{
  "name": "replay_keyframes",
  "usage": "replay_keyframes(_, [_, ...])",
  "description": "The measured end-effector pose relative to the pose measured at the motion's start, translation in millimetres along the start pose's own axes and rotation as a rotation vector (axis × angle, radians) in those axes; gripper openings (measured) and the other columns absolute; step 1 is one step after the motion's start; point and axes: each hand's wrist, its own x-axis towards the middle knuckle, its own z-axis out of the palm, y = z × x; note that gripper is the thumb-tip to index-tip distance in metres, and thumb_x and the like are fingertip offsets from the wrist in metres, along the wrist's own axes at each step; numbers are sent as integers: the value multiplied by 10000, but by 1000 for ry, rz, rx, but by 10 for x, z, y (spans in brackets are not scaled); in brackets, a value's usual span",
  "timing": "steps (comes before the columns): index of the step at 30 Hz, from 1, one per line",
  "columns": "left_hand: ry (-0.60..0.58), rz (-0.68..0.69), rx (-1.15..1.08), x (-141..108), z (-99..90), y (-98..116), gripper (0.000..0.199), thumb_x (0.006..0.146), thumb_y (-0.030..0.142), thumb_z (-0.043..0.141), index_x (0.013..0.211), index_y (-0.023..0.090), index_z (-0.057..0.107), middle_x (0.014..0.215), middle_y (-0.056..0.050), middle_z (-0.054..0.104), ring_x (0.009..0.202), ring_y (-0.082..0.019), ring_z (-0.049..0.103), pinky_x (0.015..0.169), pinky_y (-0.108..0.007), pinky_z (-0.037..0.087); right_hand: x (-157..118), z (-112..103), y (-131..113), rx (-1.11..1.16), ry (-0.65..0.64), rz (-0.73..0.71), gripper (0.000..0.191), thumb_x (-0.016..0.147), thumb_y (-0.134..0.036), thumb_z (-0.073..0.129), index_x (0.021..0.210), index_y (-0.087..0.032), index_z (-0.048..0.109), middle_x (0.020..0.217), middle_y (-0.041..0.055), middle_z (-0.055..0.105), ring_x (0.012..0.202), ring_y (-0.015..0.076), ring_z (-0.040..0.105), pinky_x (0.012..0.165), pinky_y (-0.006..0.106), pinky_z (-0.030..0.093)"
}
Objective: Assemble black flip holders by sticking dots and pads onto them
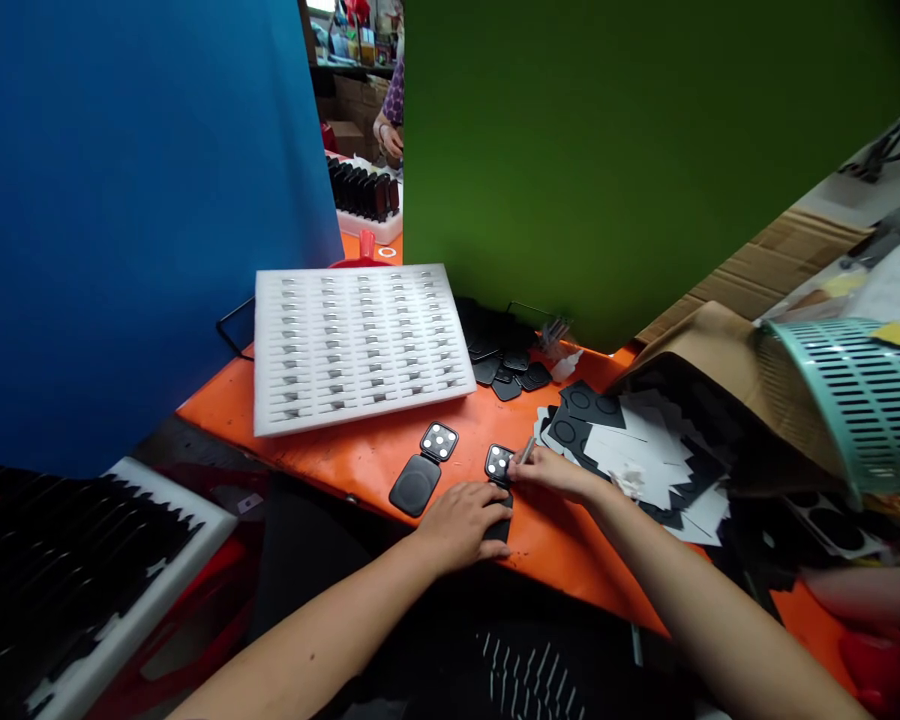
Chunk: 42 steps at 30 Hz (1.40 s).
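Under my left hand (461,525) lies the lower panel of a hinged black two-panel piece (499,462) flat on the orange table; fingers and thumb curl over the panel and hold it. Its upper square panel shows white dots. My right hand (551,470) is closed around a thin grey pen-like stick (527,450), with fingertips at the right edge of the dotted panel. What the stick's lower end touches is hidden by the fingers. Left of these, a second hinged black piece (415,484) lies opened out, its dotted panel uppermost.
A white foam tray (270,420) with slots holding small metallic parts stands behind. Black square pieces (506,385) and a heap of white and black sheets (630,440) lie right. Another foam tray (217,525) sits lower left. Blue (142,220) and green (570,150) panels flank a gap showing a person's hand (391,142).
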Motion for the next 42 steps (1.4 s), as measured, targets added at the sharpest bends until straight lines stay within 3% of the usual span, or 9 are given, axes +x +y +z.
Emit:
replay_keyframes(3, [3, -1, 4, 3, -17, 14, 467, 677, 484, 640, 1083, 282, 524, 1201, 1, 496, 1109, -221, 426, 951, -373, 312, -59, -10, 112, 354, 34, 24, 298, 739, -451, 499, 676, -160, 499, 511, -39, 456, 442, 79, 405, 454, 199, 324])
replay_keyframes(6, [1, 3, 6, 8, -25, 25, 480, 670, 468, 655, 1090, 282, 520, 1201, 1, 495, 1107, -218, 425, 955, -369, 310, -91, 69, 191, 447, 149, 4, 279, 740, -449, 510, 715, -172, 481, 543, -41, 462, 447, 79, 408, 453, 199, 325])
replay_keyframes(8, [-2, 0, 9, 10, -22, 28, 496, 667, 460, 661, 1106, 287, 509, 1208, 3, 490, 1109, -216, 423, 958, -373, 308, -99, 153, 186, 343, 196, -26, 268, 729, -437, 530, 729, -171, 500, 572, -24, 505, 486, 99, 457, 488, 214, 358])
replay_keyframes(12, [-12, -4, 22, 7, -4, 28, 509, 673, 462, 655, 1126, 295, 494, 1236, 9, 473, 1130, -220, 407, 963, -393, 301, -137, 295, 69, -122, 297, -126, 203, 740, -369, 529, 774, -173, 566, 732, 30, 612, 689, 160, 559, 652, 258, 402])
replay_keyframes(16, [-11, -12, 25, 7, 5, 30, 514, 668, 465, 658, 1124, 293, 497, 1241, 7, 471, 1136, -225, 404, 964, -395, 303, -191, 325, -31, -372, 335, -175, 188, 769, -336, 488, 808, -184, 592, 791, 45, 632, 748, 178, 569, 675, 261, 393])
replay_keyframes(22, [-8, -11, 25, 16, -1, 25, 493, 676, 465, 649, 1115, 286, 512, 1230, 5, 478, 1133, -218, 409, 970, -377, 302, -207, 230, -100, -296, 194, -118, 205, 733, -353, 536, 856, -195, 578, 763, 18, 650, 682, 153, 581, 605, 224, 394])
replay_keyframes(29, [-8, -9, 15, 10, -6, 20, 495, 679, 472, 643, 1118, 289, 507, 1233, 10, 479, 1133, -214, 409, 965, -384, 303, -134, 193, -156, -465, 165, -106, 133, 736, -271, 490, 739, -192, 597, 691, 17, 637, 620, 137, 551, 545, 211, 340])
replay_keyframes(42, [-11, -2, 16, 23, -2, 16, 466, 696, 517, 602, 1092, 282, 525, 1219, 2, 486, 1112, -213, 421, 960, -368, 300, 34, 85, 32, -316, 50, -109, 86, 657, -236, 518, 658, -172, 576, 558, -27, 565, 493, 89, 446, 478, 197, 295])
